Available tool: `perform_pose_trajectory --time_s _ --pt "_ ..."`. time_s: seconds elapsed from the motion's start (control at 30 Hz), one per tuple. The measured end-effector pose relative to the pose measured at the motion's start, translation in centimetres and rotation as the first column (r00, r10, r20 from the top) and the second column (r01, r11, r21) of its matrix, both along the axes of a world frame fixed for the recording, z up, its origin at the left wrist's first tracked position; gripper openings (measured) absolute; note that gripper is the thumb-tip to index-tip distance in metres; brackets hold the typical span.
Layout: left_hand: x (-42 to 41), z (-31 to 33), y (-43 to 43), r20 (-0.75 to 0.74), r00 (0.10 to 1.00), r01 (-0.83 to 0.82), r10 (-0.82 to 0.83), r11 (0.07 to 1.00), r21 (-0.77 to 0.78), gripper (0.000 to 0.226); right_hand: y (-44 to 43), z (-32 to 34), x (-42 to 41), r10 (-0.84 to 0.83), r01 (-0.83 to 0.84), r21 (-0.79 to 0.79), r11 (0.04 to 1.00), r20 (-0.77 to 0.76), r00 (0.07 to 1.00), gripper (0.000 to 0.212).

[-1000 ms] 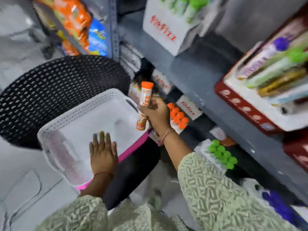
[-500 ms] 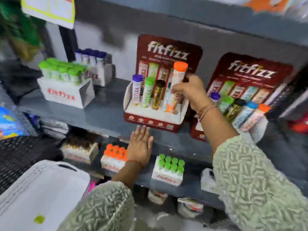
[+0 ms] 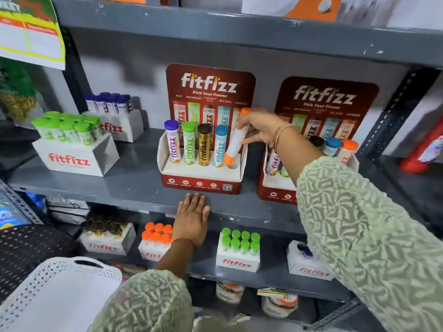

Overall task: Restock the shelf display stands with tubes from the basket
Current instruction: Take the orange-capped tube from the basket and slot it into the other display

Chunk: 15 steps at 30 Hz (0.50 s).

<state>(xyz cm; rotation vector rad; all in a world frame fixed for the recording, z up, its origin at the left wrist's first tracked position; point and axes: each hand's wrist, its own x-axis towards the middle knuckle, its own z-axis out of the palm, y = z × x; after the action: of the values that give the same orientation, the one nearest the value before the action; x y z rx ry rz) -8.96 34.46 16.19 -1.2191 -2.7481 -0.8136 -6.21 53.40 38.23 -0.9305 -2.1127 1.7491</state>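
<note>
My right hand (image 3: 260,129) grips an orange-capped white tube (image 3: 234,144), tilted, its lower end just above the empty rightmost hole of the left red display stand (image 3: 201,183). That stand holds purple, green, black and blue capped tubes upright. A second red display stand (image 3: 273,194) to the right holds several tubes, partly hidden by my right arm. My left hand (image 3: 193,216) lies flat with fingers apart on the front edge of the grey shelf (image 3: 107,188). The white basket (image 3: 60,291) sits at the lower left; its contents are hidden.
White boxes of green-capped tubes (image 3: 72,149) and purple-capped tubes (image 3: 112,116) stand on the left of the same shelf. The lower shelf carries boxes of orange-capped (image 3: 155,240) and green-capped tubes (image 3: 239,250). A black perforated chair (image 3: 28,252) is at the left.
The view swung up from the basket to the shelf. My right hand carried the orange tube from above the basket to the left stand and lowered it toward the empty hole. My left hand moved from the basket to the shelf edge.
</note>
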Motion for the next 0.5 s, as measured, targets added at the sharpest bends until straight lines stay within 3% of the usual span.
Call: perform_pose_trajectory --time_s 0.07,0.17,0.3,0.37,0.5 --pt "-0.2 0.0 -0.1 -0.003 1.0 0.01 -0.01 1.0 -0.02 0.065 0.1 -0.3 -0.5 0.023 -0.022 0.129 0.991 0.0 1.0 0.039" --pt "-0.5 -0.2 -0.3 -0.014 0.999 0.035 -0.036 0.999 -0.04 0.082 0.0 -0.4 -1.0 0.033 -0.051 0.37 0.928 0.055 0.998 0.05" --pt "-0.7 -0.1 -0.4 -0.014 0.999 0.045 -0.046 0.995 -0.086 0.07 0.1 -1.1 -1.4 -0.008 -0.113 0.704 0.702 0.166 0.986 0.055" --pt "-0.6 0.0 -0.4 -0.009 0.999 0.043 -0.044 0.993 -0.113 0.065 0.0 -1.3 -1.6 -0.023 -0.094 0.741 0.665 0.145 0.989 0.05" --pt "-0.6 0.3 -0.5 -0.006 0.999 0.042 -0.044 0.99 -0.132 0.06 0.1 -1.5 -1.5 -0.015 -0.071 0.718 0.692 0.112 0.994 0.051"
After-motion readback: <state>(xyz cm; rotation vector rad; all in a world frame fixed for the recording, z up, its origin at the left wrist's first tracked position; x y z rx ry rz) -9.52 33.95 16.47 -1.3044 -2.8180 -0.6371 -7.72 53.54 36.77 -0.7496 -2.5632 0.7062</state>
